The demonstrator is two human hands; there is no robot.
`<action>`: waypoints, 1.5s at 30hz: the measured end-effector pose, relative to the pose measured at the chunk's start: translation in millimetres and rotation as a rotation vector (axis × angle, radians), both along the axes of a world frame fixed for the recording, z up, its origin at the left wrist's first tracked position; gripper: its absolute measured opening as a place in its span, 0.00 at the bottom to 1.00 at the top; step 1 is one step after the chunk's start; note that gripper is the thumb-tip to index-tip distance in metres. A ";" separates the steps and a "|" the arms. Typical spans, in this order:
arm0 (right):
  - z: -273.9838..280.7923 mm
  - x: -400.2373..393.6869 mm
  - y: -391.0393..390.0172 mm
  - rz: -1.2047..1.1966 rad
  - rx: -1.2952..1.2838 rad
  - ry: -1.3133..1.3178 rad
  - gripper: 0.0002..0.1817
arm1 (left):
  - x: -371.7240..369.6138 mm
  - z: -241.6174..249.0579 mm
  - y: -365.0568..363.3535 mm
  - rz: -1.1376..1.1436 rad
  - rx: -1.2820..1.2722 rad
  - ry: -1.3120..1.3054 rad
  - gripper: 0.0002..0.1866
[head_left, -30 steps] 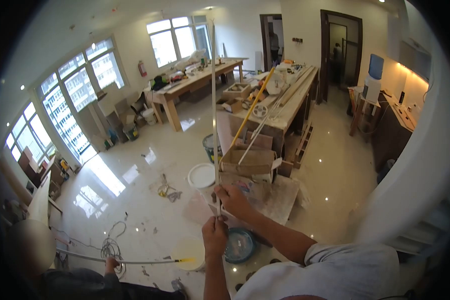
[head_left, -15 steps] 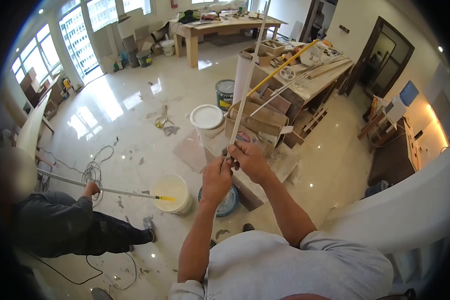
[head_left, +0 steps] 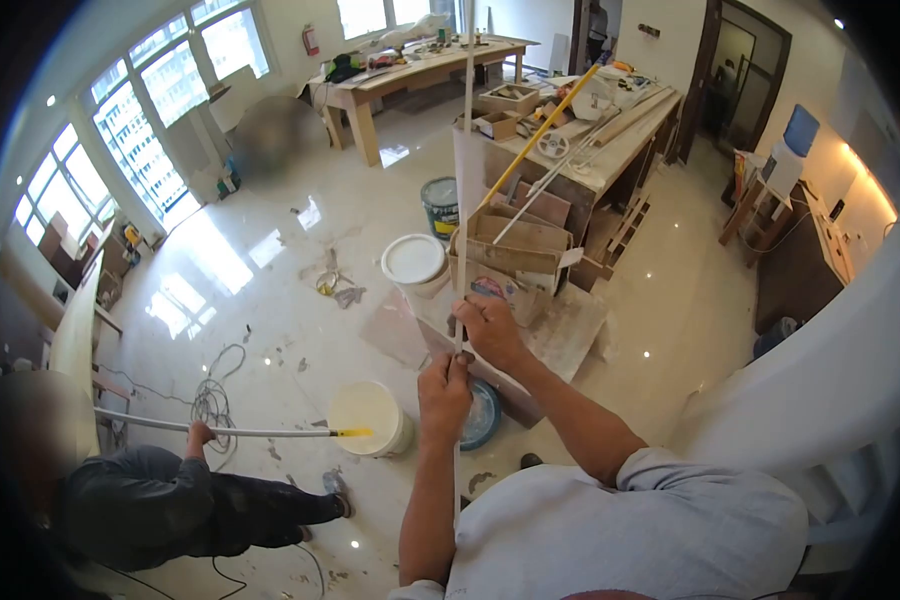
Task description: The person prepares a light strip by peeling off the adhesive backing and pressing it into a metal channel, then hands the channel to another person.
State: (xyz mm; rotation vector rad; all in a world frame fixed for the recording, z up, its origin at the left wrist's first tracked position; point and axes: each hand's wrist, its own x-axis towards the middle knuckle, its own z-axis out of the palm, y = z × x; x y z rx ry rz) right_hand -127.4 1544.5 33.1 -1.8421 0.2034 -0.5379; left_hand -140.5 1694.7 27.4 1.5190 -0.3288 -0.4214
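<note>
A long, thin, pale pole (head_left: 467,130) stands nearly upright in front of my body and runs past the top of the view. My left hand (head_left: 444,398) is closed around its lower part. Higher up, my right hand (head_left: 491,330) grips the same pole, a short distance above the left. Just beyond my left forearm is a bucket with a blue rim (head_left: 484,412), partly hidden by that hand. A cream bucket (head_left: 402,432) sits to the left of it on the floor.
A co-worker (head_left: 140,510) at left holds a grey pole (head_left: 270,432) whose yellow tip is over the cream bucket. Ahead are a white-lidded bucket (head_left: 414,259), a cardboard box (head_left: 530,245) and a cluttered workbench (head_left: 610,160). A loose cable (head_left: 210,400) lies on the floor.
My hands have moved apart along the pole, the right now higher than the left. The pole is more upright. The view has shifted, and the co-worker's pole tip is still at the cream bucket.
</note>
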 end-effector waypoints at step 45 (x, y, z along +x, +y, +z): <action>-65.6 -58.0 3.6 1.533 -0.972 0.508 0.18 | -119.4 -115.5 85.0 -0.275 0.456 -0.141 0.13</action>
